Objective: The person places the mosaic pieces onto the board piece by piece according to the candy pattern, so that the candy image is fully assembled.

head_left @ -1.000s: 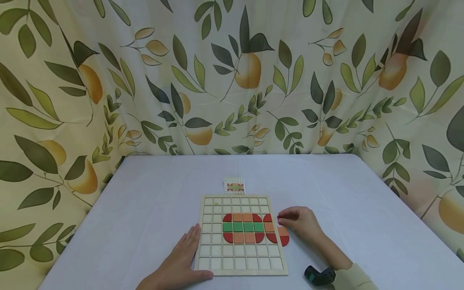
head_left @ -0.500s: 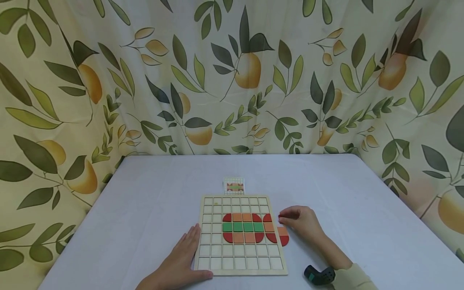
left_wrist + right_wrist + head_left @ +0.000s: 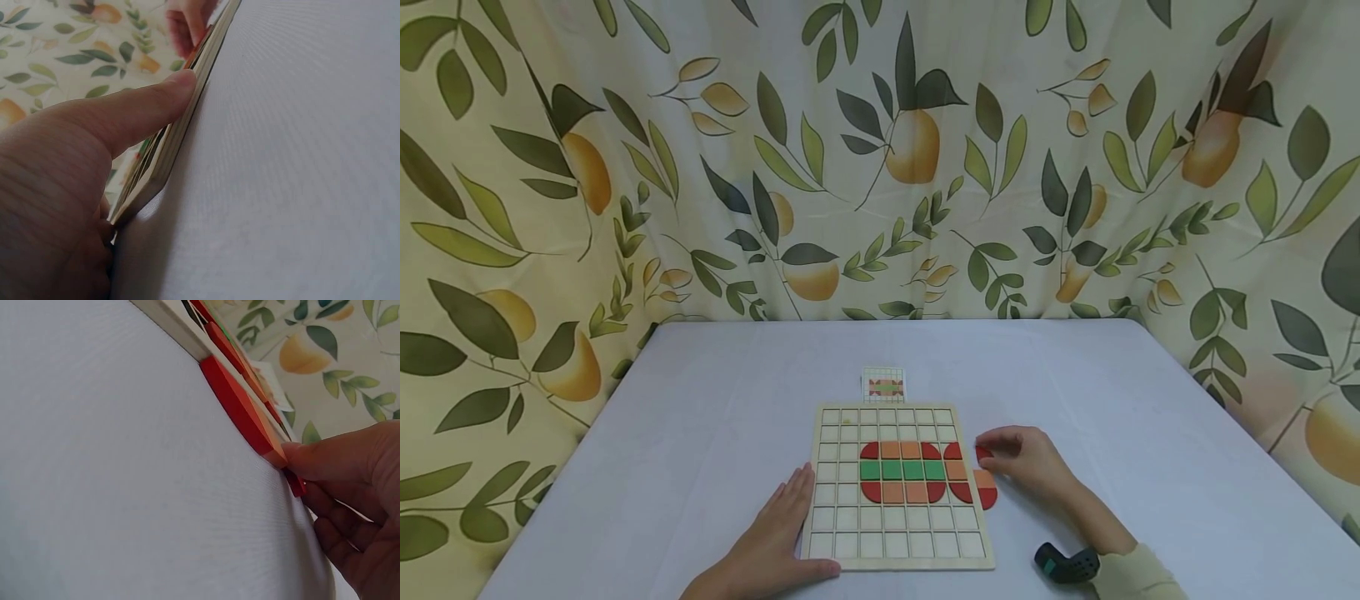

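A pale wooden grid board (image 3: 868, 521) lies on the table, with red, orange and green tiles (image 3: 913, 471) set in its middle rows. My left hand (image 3: 775, 533) rests along the board's left side, fingers straight, its thumb (image 3: 150, 106) against the front edge. At the board's right edge, my right hand (image 3: 1026, 457) pinches a red quarter-round tile (image 3: 983, 452) between thumb and index finger. Just below that hand, an orange tile (image 3: 985, 478) and a red rounded tile (image 3: 988, 498) lie on the table against the board. In the right wrist view, the thumb partly covers the pinched red tile (image 3: 295, 482).
Behind the board lies a small pattern card (image 3: 885, 385) with a coloured grid picture. A white cloth covers the table (image 3: 737, 400). A fruit-and-leaf curtain (image 3: 865, 233) hangs around the back and sides. A black device (image 3: 1066, 564) sits at my right wrist.
My right thumb has shifted slightly, so more of the red tile shows between the fingers. The right wrist has moved a little to the right. My left hand and the board stay put.
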Demonstrator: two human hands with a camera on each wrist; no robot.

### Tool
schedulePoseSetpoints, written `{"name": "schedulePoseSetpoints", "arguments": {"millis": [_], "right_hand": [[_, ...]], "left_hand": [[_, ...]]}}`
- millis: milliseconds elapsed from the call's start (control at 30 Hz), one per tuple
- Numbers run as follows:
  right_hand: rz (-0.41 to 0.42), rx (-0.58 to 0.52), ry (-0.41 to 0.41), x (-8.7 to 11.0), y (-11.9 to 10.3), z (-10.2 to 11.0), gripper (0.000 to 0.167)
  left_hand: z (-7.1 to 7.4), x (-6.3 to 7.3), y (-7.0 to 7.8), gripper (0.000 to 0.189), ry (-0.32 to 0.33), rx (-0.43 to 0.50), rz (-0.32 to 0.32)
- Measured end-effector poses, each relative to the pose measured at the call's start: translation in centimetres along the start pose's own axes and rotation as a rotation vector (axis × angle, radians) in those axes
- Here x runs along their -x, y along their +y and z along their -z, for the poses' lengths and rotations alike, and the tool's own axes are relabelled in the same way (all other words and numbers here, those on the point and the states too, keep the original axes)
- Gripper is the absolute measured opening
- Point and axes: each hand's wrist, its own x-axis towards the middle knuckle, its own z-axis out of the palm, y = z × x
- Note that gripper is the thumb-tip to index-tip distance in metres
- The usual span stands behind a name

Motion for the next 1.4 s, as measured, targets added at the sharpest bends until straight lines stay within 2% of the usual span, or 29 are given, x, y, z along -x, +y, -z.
{"name": "schedulePoseSetpoints", "arguments": {"millis": [333,500,833,1400], "right_hand": [[0.079,0.024,-0.006,-0.2,0.4,-0.1,0.027],[0.085,0.018,0.002,-0.3,0.2,-0.4,0.027],[0.027,-0.035,0.000,-1.0,-2.6,-1.3,0.027],[0.165,-0.090,-0.036,-2.3,-5.8,-4.3,0.023]], "left_hand": [[0.1,0.2,0.1,0.120,0.001,0.004,-0.007],[0.2,0.2,0.1,0.119,0.002,0.002,-0.007],[0.3,0.2,0.3,0.120,-0.008,0.013,-0.001],[0.1,0.2,0.1,0.121,-0.002,0.015,-0.007]]}}
